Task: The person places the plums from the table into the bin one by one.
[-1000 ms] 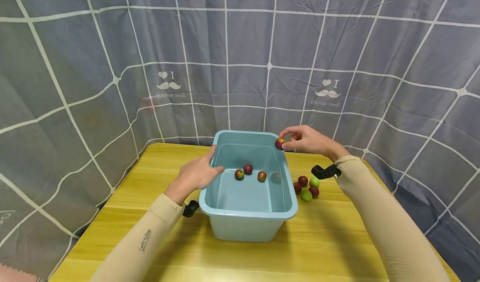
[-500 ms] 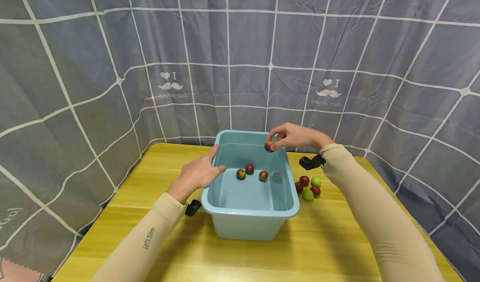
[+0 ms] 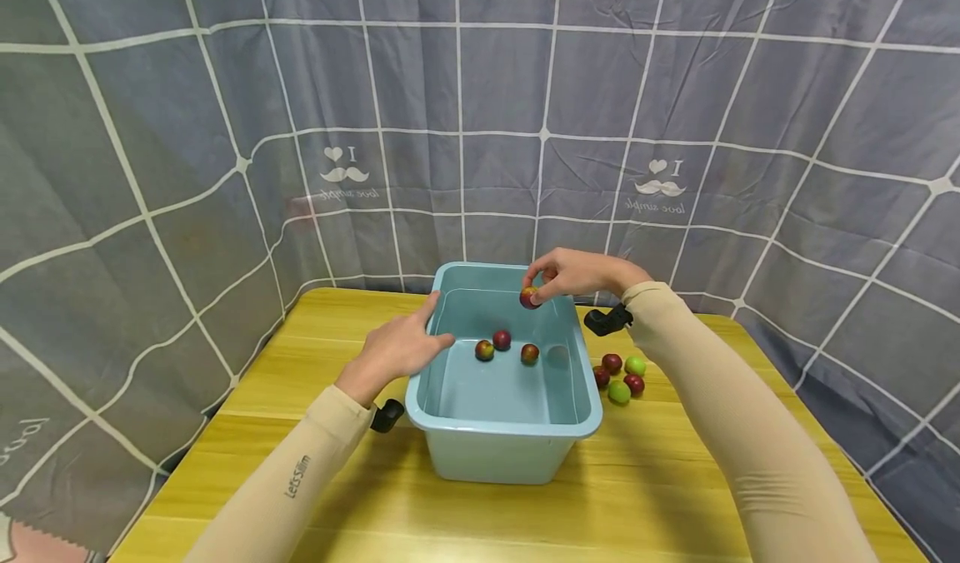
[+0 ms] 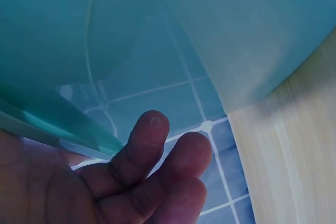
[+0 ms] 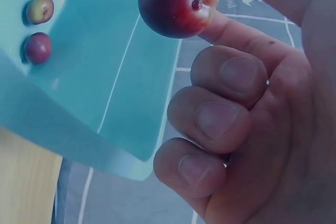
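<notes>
The left hand [image 3: 397,348] is resting, fingers loosely extended, on the nine-o'clock rim of a pale-blue tub [image 3: 502,428], where three reddish fruits [image 3: 502,340] are lying centrally; a red-yellow fruit [image 3: 528,299] is being pinched by the right hand [image 3: 577,273] toward one o'clock; three dark-red fruits [image 3: 633,384] and two green fruits [image 3: 619,392] are clustering at four o'clock

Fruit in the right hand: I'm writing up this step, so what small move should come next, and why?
I'd probably lower the held fruit toward the floor of the blue tub. The right hand pinches it above the tub's far end, and three similar fruits lie on that floor, with the left hand at the tub's left side.
</notes>
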`<action>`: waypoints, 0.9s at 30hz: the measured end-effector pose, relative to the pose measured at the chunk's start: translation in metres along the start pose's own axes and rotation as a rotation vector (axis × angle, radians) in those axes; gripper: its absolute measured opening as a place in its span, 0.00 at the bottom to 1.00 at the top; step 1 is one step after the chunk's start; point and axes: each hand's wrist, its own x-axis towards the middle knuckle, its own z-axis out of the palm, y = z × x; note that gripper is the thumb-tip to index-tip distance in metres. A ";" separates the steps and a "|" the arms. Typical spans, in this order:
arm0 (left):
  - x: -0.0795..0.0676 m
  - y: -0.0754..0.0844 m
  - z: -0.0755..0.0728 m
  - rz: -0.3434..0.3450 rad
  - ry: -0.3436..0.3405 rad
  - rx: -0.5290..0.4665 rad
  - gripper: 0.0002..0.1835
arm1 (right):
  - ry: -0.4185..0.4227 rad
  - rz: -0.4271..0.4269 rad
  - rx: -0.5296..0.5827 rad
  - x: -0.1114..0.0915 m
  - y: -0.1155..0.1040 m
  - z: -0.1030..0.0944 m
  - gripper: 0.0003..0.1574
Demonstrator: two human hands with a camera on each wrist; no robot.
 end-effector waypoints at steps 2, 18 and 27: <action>0.000 0.001 -0.001 -0.002 -0.002 0.003 0.46 | -0.003 0.000 -0.001 0.001 -0.002 0.001 0.17; -0.001 0.002 0.000 -0.026 -0.009 0.003 0.44 | -0.109 0.044 -0.016 0.017 -0.008 0.008 0.15; -0.001 0.001 0.002 -0.022 -0.003 -0.007 0.44 | -0.081 0.059 -0.029 0.016 -0.009 0.010 0.19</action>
